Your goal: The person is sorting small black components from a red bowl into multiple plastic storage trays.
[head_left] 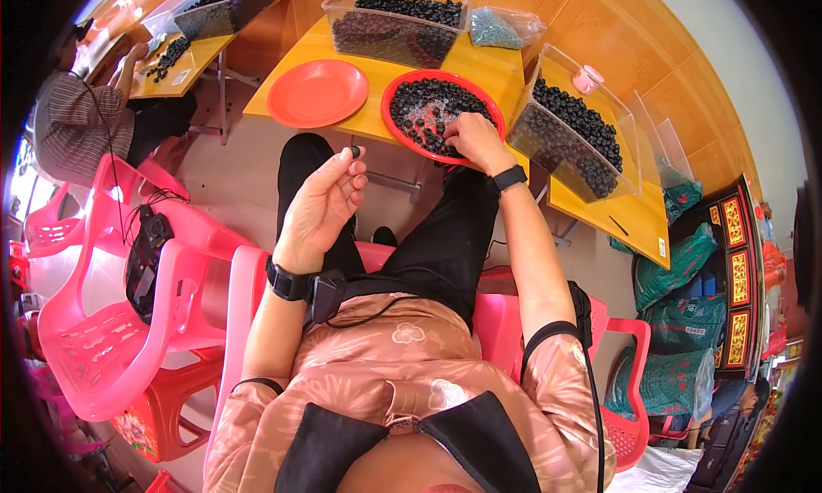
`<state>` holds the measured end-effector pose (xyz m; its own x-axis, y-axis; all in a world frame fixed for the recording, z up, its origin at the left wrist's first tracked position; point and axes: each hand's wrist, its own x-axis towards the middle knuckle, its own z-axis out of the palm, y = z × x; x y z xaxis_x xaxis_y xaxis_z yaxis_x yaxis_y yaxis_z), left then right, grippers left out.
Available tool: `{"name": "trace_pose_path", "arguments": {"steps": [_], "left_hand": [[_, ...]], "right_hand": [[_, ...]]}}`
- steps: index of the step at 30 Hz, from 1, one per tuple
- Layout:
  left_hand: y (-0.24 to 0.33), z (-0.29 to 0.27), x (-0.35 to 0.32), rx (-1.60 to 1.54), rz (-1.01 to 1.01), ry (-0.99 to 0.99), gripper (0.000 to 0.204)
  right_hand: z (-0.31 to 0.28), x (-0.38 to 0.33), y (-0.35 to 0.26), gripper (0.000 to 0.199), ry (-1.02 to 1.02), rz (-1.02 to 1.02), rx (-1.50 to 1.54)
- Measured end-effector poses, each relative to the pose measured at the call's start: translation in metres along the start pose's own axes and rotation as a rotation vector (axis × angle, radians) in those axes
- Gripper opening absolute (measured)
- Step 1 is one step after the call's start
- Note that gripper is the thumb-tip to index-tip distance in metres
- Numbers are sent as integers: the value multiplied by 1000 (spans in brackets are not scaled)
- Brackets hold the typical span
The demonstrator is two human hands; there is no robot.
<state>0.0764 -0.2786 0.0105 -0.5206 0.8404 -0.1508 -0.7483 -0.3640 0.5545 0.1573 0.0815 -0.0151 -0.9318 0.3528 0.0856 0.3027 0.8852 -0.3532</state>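
Observation:
My left hand [324, 200] is raised in front of the table, its thumb and fingers closed on a small round black piece [354, 152]. My right hand [476, 140] reaches into a round red tray [387, 115]. Its fingers are pinched together, and whatever they hold is hidden. Many small black pieces [438, 91] fill the tray, with little clear or whitish bits [428, 115] among them. Left of the tray, a flat orange-red plate [318, 93] lies bare on the yellow table [377, 127].
Clear plastic bins of black pieces stand behind [396, 31] and to the right [569, 138]. A bag of pale blue-grey bits [497, 28] lies by the back bin. A pink chair [141, 322] stands at left; a co-worker [86, 121] sits at another table. Green sacks [681, 322] are piled right.

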Motion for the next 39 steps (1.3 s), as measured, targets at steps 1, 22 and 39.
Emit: {"name": "trace_pose_path", "arguments": {"steps": [1, 22, 39], "left_hand": [[0, 1, -1, 3, -1, -2, 35], [0, -7, -1, 13, 27, -21, 36], [-1, -2, -1, 21, 3, 8, 36]], "right_hand": [[1, 0, -2, 15, 1, -1, 1], [-4, 9, 8, 16, 105, 71, 57], [6, 33, -19, 16, -27, -2, -123]]}}
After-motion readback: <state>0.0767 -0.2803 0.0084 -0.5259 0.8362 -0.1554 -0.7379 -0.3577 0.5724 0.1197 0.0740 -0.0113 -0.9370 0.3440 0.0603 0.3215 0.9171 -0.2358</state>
